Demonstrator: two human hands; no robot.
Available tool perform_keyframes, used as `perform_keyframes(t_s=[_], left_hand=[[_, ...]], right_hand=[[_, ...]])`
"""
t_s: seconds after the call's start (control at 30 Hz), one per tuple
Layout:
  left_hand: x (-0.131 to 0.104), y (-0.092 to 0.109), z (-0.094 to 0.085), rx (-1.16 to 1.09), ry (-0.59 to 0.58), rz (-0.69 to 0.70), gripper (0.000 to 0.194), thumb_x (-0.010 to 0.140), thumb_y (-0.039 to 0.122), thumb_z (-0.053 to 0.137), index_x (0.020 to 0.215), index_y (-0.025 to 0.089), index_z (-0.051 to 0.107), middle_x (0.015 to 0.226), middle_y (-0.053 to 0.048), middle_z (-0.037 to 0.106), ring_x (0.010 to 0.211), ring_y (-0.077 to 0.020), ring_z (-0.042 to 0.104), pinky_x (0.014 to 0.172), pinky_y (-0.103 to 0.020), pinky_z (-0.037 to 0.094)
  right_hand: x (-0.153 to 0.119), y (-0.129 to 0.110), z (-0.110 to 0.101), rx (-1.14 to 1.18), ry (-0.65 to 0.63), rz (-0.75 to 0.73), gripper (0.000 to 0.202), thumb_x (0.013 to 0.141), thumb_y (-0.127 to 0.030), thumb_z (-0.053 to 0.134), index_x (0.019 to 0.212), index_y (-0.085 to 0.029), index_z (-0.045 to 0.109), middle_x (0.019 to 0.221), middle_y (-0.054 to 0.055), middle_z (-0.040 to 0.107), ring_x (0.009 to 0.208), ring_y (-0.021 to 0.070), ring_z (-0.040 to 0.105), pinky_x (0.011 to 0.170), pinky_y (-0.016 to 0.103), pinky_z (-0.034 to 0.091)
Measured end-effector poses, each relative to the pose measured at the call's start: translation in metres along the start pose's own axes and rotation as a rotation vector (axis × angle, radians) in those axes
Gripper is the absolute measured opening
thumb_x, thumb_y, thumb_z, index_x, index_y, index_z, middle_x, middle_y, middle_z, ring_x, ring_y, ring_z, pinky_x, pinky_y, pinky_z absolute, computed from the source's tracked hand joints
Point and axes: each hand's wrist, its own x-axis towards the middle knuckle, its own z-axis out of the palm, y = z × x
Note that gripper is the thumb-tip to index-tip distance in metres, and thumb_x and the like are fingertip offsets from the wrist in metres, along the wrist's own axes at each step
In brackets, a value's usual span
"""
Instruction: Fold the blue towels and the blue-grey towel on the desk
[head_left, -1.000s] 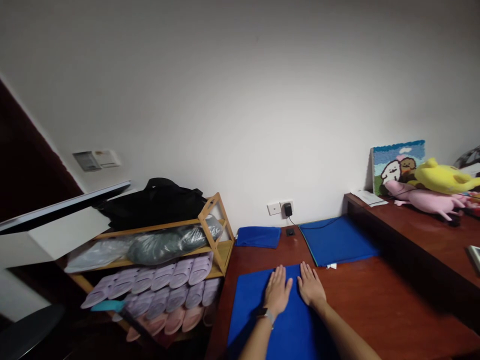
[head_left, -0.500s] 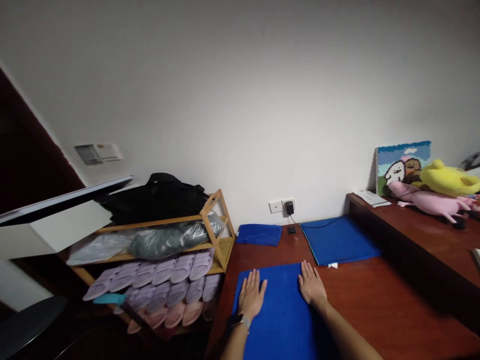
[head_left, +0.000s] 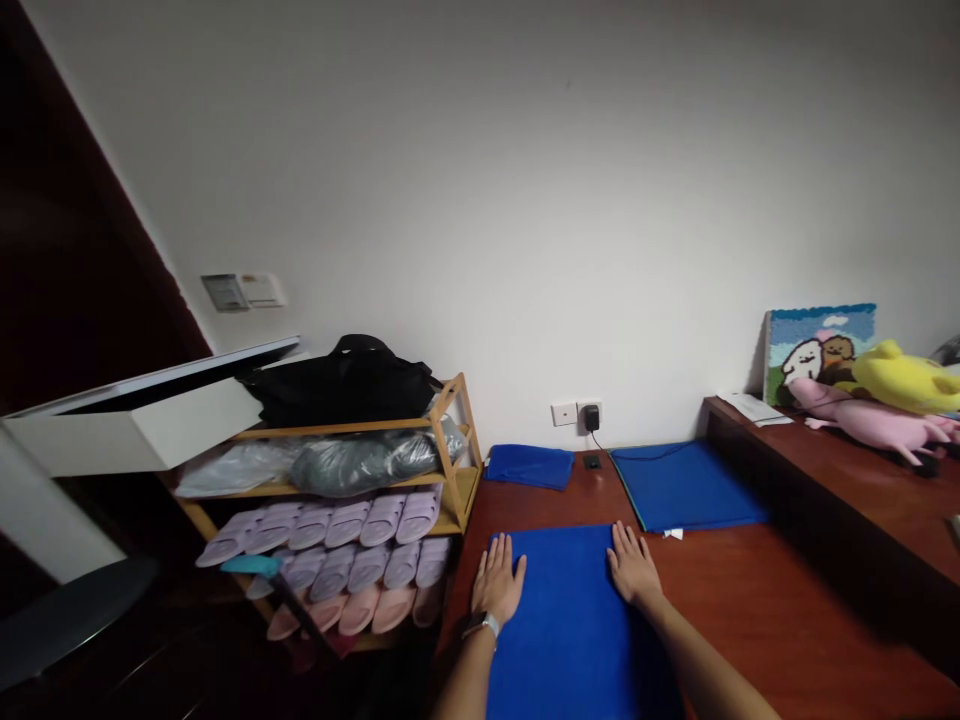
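A blue cloth lies flat on the reddish-brown wooden table. My left hand, with a watch on its wrist, rests palm down on the cloth's left edge, fingers stretched forward. On the opposite edge, near the far right corner, my right hand lies flat with its fingers extended. Behind them sit a small folded blue cloth by the wall and a larger folded blue cloth with a white tag at its front edge.
Left of the table stands a wooden rack with purple and pink slippers, plastic-wrapped items and a black bag. A raised ledge on the right holds plush toys and a picture. A plug sits in the wall socket.
The view has shifted a little to the left. My left hand has moved outward to the cloth's left edge. My right hand stays flat at the right edge.
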Motion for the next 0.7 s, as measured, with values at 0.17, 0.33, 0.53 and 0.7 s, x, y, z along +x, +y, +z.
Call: perform_keyframes(t_s=[0.17,0.33,0.53,0.7], left_hand=[[0.003,-0.002,0.005,0.000,0.009,0.005,0.075,0.106,0.057,0.016,0.165,0.013,0.033,0.173,-0.012,0.029,0.161,-0.0268,0.023,0.131,-0.049,0.022],[0.004,0.000,0.005,0.000,0.017,0.006,0.073,0.106,0.055,0.018,0.165,0.014,0.032,0.172,-0.013,0.031,0.161,-0.0276,0.024,0.131,-0.051,0.023],[0.005,-0.001,-0.002,0.070,0.011,0.004,0.072,0.107,0.052,0.019,0.164,0.010,0.034,0.172,-0.013,0.029,0.161,-0.0270,0.024,0.133,-0.049,0.018],[-0.004,0.061,-0.006,-0.036,0.027,0.170,0.068,0.108,0.048,0.014,0.166,0.017,0.030,0.174,-0.007,0.026,0.161,-0.0248,0.022,0.133,-0.049,0.020]], right_hand=[[-0.019,0.008,0.006,0.022,0.001,-0.045,0.068,0.105,-0.041,0.018,0.167,-0.015,0.024,0.174,0.005,0.022,0.162,0.0224,0.018,0.132,0.046,0.015],[-0.030,0.006,0.005,0.024,-0.009,-0.048,0.069,0.105,-0.042,0.018,0.167,-0.013,0.025,0.173,0.006,0.022,0.162,0.0223,0.017,0.132,0.045,0.014],[-0.032,0.001,-0.004,0.022,-0.020,-0.042,0.070,0.104,-0.040,0.017,0.166,-0.008,0.022,0.174,0.006,0.018,0.162,0.0227,0.015,0.133,0.045,0.012],[-0.033,-0.001,-0.007,0.062,-0.011,-0.042,0.069,0.105,-0.041,0.017,0.166,-0.011,0.024,0.174,0.006,0.020,0.162,0.0232,0.016,0.133,0.045,0.011]])
